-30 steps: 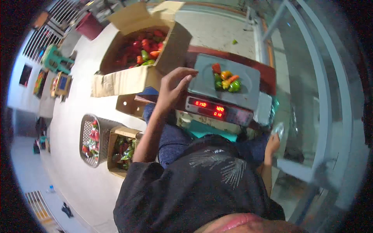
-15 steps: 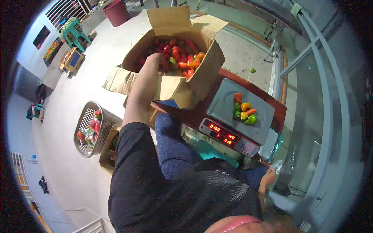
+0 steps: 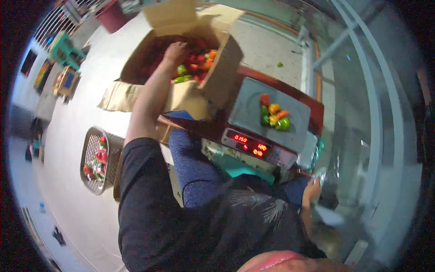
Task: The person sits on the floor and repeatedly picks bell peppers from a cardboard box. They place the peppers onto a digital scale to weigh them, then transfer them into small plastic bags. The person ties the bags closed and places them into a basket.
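My left arm reaches over the front flap of an open cardboard box [image 3: 222,68]. Inside it, my left hand [image 3: 176,51] is over a pile of mostly red peppers [image 3: 195,59]; blur and shadow hide its fingers and anything between them. Green peppers [image 3: 182,78] show below the wrist. To the right of the box, a digital scale [image 3: 244,109] with lit red figures bears a small cluster of red, orange, yellow and green peppers [image 3: 274,114]. Low on the right, beside my thigh, my right hand [image 3: 311,190] is closed on a clear plastic bag [image 3: 321,174].
The scale and box stand on a reddish-brown table [image 3: 316,113]. On the floor to the left is a plastic basket [image 3: 110,156] of bagged peppers. Farther off stand a maroon bucket [image 3: 110,17] and a green chair [image 3: 63,50]. A metal frame [image 3: 374,81] rises at the right.
My left hand, hidden deep in the box before, has come up into sight above the peppers. More green peppers show near the front flap. The whole view has shifted; the peppers on the scale look unchanged.
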`<state>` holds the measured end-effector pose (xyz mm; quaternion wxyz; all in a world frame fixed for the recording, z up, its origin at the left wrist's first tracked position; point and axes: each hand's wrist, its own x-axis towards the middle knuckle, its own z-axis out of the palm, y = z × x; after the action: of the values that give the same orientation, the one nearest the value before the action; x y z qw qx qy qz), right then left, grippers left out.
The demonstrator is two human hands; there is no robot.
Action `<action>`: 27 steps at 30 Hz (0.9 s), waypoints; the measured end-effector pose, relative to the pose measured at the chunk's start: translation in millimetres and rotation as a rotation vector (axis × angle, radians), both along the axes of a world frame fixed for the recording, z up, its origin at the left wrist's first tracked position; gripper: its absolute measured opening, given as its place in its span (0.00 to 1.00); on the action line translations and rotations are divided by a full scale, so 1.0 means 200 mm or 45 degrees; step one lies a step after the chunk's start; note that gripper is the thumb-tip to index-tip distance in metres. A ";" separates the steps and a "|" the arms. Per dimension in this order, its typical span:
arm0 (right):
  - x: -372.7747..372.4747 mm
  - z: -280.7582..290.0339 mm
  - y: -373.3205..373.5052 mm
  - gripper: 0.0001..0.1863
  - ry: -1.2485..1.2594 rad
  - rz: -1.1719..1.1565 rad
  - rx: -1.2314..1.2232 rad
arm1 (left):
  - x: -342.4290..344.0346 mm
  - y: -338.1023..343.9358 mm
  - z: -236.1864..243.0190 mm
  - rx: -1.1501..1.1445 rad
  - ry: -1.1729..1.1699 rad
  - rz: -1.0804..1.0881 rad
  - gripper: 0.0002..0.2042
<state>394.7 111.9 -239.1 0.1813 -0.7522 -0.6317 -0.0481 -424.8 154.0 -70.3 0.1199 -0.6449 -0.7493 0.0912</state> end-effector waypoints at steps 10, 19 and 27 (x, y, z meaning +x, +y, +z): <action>-0.10 0.08 0.02 0.16 0.061 0.175 0.126 | -0.14 -0.22 0.31 1.185 -1.009 0.181 0.14; -0.01 0.06 0.02 0.14 -0.017 0.233 0.128 | 1.64 0.06 0.12 0.418 -1.907 -0.537 0.12; -0.07 0.14 -0.01 0.08 0.165 0.095 -0.048 | 1.98 0.16 -0.27 0.341 -0.785 -0.269 0.13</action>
<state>380.3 110.0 -210.6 0.2095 -0.7330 -0.6469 0.0195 -28.7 185.4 -123.7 -0.0196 -0.6945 -0.6848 -0.2199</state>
